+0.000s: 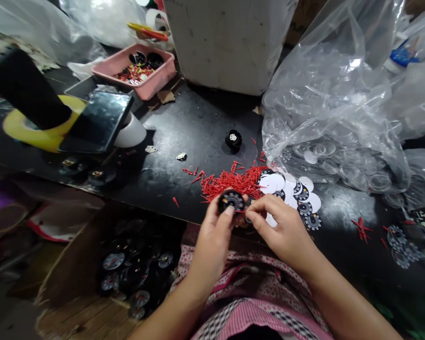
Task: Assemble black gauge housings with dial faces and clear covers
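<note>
My left hand [214, 231] is closed around a small round black gauge [231, 200], its printed dial tilted up and the thumb resting on the face. Close beside it, my right hand [281, 219] pinches with thumb and forefinger; a red needle [240, 212] shows at the fingertips, by the dial's lower edge. Just beyond both hands lies a heap of red needles [230, 182]. Round dial cards [304, 208], some white side up and some printed side up, overlap to the right of the heap. A black gauge housing [233, 140] stands farther back on the table.
A phone [97, 120] leans by yellow tape [12, 127] at left. Behind it is a pink tray [156, 78] of small parts. Clear plastic bags [333, 104] with transparent covers crowd the right. Below the table edge, a carton [56, 283] holds several gauges.
</note>
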Demonstrator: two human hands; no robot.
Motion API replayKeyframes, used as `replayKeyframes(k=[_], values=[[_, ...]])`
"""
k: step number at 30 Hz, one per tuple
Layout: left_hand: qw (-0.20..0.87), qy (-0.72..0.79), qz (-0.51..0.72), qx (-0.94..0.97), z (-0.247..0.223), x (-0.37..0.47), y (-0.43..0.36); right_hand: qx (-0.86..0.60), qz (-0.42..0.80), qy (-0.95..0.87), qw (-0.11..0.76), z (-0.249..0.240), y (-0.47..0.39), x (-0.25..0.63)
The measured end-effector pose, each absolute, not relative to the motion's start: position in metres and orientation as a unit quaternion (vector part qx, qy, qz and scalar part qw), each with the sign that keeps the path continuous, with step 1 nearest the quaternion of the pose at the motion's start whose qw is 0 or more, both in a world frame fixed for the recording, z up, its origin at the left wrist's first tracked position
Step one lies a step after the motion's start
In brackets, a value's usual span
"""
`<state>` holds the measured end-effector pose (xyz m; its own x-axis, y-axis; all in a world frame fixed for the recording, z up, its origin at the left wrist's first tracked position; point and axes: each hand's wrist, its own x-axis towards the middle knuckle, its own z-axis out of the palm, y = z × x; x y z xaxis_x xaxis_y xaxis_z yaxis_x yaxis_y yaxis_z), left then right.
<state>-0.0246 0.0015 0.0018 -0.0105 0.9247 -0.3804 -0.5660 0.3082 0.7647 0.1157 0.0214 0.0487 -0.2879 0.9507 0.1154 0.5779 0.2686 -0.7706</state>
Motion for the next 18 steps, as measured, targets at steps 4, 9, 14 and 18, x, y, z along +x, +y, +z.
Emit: replayKeyframes(k=[4,9,14,18], values=[[0.66,0.462,0.523,0.278,-0.005,-0.019,0.002,-0.547,0.29,-0.743,0.255,0.049,0.022,0.116],[0.65,0.462,0.504,0.332,0.002,-0.021,-0.001,-0.552,0.31,-0.735,0.244,0.049,0.023,0.119],[0.615,0.483,0.516,0.35,0.008,-0.024,0.0,-0.557,0.298,-0.738,0.239,0.052,0.021,0.118],[0.575,0.509,0.522,0.372,0.01,-0.023,-0.001,-0.563,0.292,-0.733,0.245,0.05,0.013,0.112]])
